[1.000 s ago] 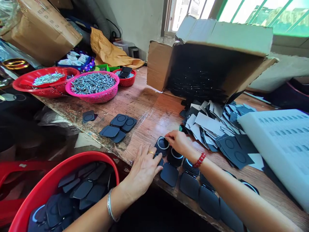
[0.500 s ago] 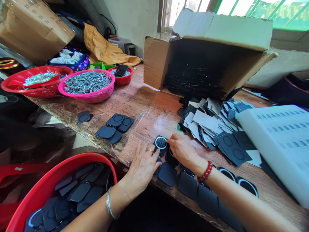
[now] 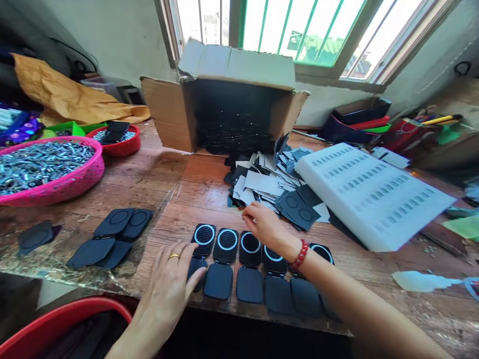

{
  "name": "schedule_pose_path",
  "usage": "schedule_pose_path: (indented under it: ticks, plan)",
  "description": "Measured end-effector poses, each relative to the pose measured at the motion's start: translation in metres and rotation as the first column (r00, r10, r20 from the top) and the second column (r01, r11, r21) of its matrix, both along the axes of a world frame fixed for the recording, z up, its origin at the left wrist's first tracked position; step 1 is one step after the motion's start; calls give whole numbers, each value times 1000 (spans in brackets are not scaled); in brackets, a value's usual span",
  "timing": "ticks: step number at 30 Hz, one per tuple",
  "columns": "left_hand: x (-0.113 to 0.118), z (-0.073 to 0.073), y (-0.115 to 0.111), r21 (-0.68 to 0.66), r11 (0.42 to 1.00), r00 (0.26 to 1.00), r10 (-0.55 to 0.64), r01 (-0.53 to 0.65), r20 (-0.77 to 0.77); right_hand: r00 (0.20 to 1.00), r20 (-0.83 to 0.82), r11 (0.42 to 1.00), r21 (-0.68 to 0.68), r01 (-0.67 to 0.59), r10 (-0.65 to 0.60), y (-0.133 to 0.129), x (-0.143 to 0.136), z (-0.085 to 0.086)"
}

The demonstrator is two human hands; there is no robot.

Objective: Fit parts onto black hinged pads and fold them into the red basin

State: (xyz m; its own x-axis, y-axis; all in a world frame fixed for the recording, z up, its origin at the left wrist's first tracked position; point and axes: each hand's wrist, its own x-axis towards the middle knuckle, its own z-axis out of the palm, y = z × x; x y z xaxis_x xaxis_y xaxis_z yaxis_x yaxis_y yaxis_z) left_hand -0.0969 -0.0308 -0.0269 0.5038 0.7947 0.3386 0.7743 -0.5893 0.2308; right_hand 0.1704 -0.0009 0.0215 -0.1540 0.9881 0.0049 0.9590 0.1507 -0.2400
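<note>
A row of black hinged cases lies opened along the table's front edge, their upper halves bearing pale rings, such as the ringed half (image 3: 226,241) and the plain flap (image 3: 218,281) below it. My left hand (image 3: 170,271), with a gold ring, rests at the leftmost case (image 3: 204,234), fingers spread, partly covering its lower flap. Above the row hovers my right hand (image 3: 264,224), its fingertips pinched together; whatever lies between them is too small to make out. Behind it is a heap of grey and black sheets (image 3: 262,182).
An open cardboard box (image 3: 168,112) stands at the back. On the right lies a white foam tray (image 3: 359,199). Four-piece clusters aside, stacked black cases (image 3: 92,252), a pink basket of metal parts (image 3: 56,184) and a red tub (image 3: 67,319) are left.
The view has swung right, bringing more of the window and foam tray into sight. My right hand has lifted off the cases toward the sheets. My left hand stays by the leftmost case.
</note>
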Motion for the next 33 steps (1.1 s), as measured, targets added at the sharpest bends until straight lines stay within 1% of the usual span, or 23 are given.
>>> schedule_pose_path:
  ticks: [2, 4, 6, 8, 11, 14, 16, 18, 21, 23, 24, 26, 27, 28, 29, 30, 31, 32, 33]
  plan:
    - [4, 11, -1, -43, 999, 995, 3, 1, 97, 990, 36, 991, 13, 137, -137, -9, 39, 3]
    - [13, 22, -4, -87, 996, 987, -9, 24, 159, 965, 82, 968, 23, 250, -251, -21, 77, 1]
    - [24, 31, -8, -131, 990, 978, -28, 56, 205, 942, 119, 950, 17, 313, -312, -33, 107, -5]
    - [37, 35, -11, -175, 981, 966, -38, 85, 256, 932, 137, 941, -6, 340, -336, -45, 127, -13]
    - [56, 37, -17, -250, 958, 932, -40, 138, 360, 933, 123, 938, -41, 345, -338, -56, 140, -23]
    - [73, 38, -23, -364, 909, 897, -23, 202, 441, 946, 76, 946, -57, 320, -316, -59, 144, -26]
    - [81, 40, -26, -443, 868, 888, 3, 226, 459, 957, 29, 956, -59, 289, -287, -59, 148, -22]
    - [88, 43, -29, -511, 828, 885, 38, 232, 463, 966, -27, 966, -47, 254, -255, -59, 155, -15]
    - [93, 47, -30, -593, 762, 855, 104, 259, 507, 969, -101, 974, 13, 228, -226, -61, 162, -1]
    - [96, 49, -30, -651, 693, 814, 160, 310, 558, 962, -131, 964, 83, 253, -241, -66, 157, 7]
    - [97, 50, -31, -686, 639, 788, 195, 349, 583, 955, -146, 951, 136, 277, -257, -70, 149, 10]
    - [102, 50, -33, -738, 499, 707, 303, 454, 639, 949, -186, 904, 302, 302, -255, -80, 123, 12]
    - [106, 50, -35, -741, 423, 647, 370, 521, 667, 954, -210, 863, 417, 286, -214, -86, 104, 11]
    - [110, 50, -37, -723, 356, 578, 438, 592, 689, 966, -222, 810, 539, 233, -131, -93, 84, 9]
    - [114, 50, -39, -693, 312, 502, 508, 650, 700, 980, -199, 785, 605, 133, -13, -101, 63, 7]
    - [118, 50, -41, -666, 293, 429, 577, 686, 695, 981, -177, 754, 655, 55, 83, -108, 43, 4]
    - [122, 50, -42, -651, 291, 362, 641, 702, 677, 972, -163, 741, 671, -15, 167, -115, 25, 2]
    - [124, 50, -42, -649, 297, 303, 700, 700, 647, 958, -171, 742, 668, -60, 231, -120, 11, 0]
    - [125, 50, -42, -659, 309, 249, 751, 686, 611, 942, -197, 744, 664, -76, 271, -124, 1, -2]
